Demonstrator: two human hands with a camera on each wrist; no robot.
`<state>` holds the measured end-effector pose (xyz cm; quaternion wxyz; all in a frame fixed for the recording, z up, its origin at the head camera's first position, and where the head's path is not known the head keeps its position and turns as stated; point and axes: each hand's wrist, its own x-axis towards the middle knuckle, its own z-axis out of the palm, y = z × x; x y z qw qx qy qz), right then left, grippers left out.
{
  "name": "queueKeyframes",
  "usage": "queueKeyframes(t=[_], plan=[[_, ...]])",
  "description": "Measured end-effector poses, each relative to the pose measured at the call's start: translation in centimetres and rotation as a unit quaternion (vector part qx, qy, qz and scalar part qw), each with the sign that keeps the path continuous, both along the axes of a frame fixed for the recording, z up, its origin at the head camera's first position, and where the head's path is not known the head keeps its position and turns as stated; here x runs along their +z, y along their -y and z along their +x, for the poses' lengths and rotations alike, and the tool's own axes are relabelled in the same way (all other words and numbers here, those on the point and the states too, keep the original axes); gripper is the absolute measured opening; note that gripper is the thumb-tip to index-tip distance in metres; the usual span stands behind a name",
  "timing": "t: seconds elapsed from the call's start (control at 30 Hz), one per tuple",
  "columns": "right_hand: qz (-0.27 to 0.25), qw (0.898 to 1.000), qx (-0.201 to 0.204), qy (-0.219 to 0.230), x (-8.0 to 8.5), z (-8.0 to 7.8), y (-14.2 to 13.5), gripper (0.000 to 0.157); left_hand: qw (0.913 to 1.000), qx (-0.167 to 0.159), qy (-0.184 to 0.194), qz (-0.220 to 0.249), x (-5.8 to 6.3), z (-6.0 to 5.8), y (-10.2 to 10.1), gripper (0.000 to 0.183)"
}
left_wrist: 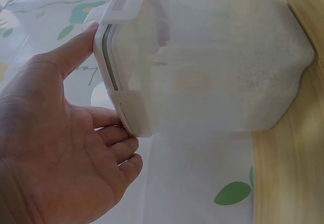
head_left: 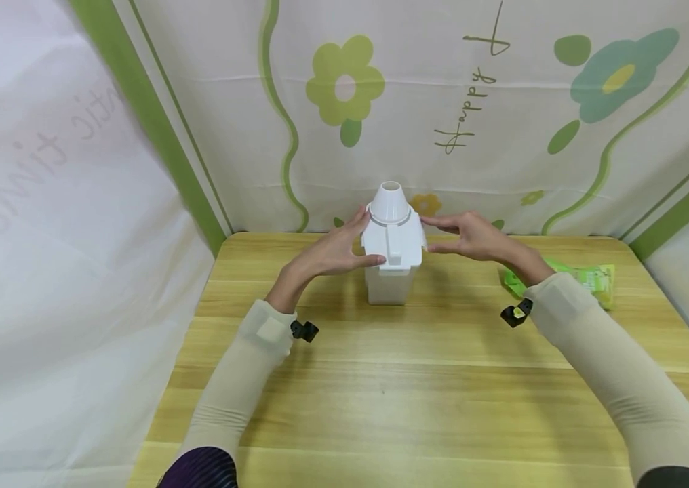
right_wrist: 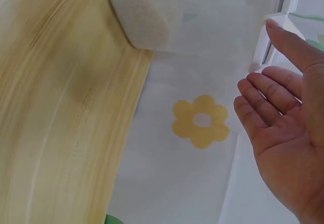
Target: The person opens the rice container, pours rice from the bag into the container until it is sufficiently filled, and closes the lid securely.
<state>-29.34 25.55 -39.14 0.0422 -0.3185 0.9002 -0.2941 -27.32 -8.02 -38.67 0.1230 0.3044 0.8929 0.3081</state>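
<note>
A tall translucent storage container (head_left: 388, 288) with a white lid (head_left: 375, 237) stands upright near the table's back edge. A white cone-shaped cup (head_left: 390, 203) with a round opening sits on the lid. Pale contents (left_wrist: 263, 77) show in the container's lower part. My left hand (head_left: 335, 249) holds the lid's left side, thumb at the front and fingers along the side latch (left_wrist: 132, 114). At the right side, my right hand (head_left: 473, 235) has its thumb at a white latch (right_wrist: 276, 19) and its relaxed fingers at the lid's edge.
A green packet (head_left: 595, 279) lies on the wooden table (head_left: 381, 393) at the right, partly behind my right forearm. A flower-printed white curtain (head_left: 210, 102) hangs close behind the container, with more white cloth (head_left: 64, 271) along the left.
</note>
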Motion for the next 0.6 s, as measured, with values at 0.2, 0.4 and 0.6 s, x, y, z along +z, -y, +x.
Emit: queueKeyframes(t=[0.2,0.4,0.6], plan=[[-0.031,1.000,0.007,0.003,-0.6,-0.2,0.2,0.068,1.0000,-0.001,0.004,0.007,-0.1,0.1,-0.1,0.111],[-0.061,0.998,-0.003,0.018,-1.2,-0.4,0.3,0.067,1.0000,0.000,0.006,0.003,0.1,0.2,-0.1,0.111],[-0.083,0.996,-0.027,0.036,-1.7,-0.5,0.4,0.065,1.0000,0.002,0.004,0.000,0.1,0.2,0.0,0.112]])
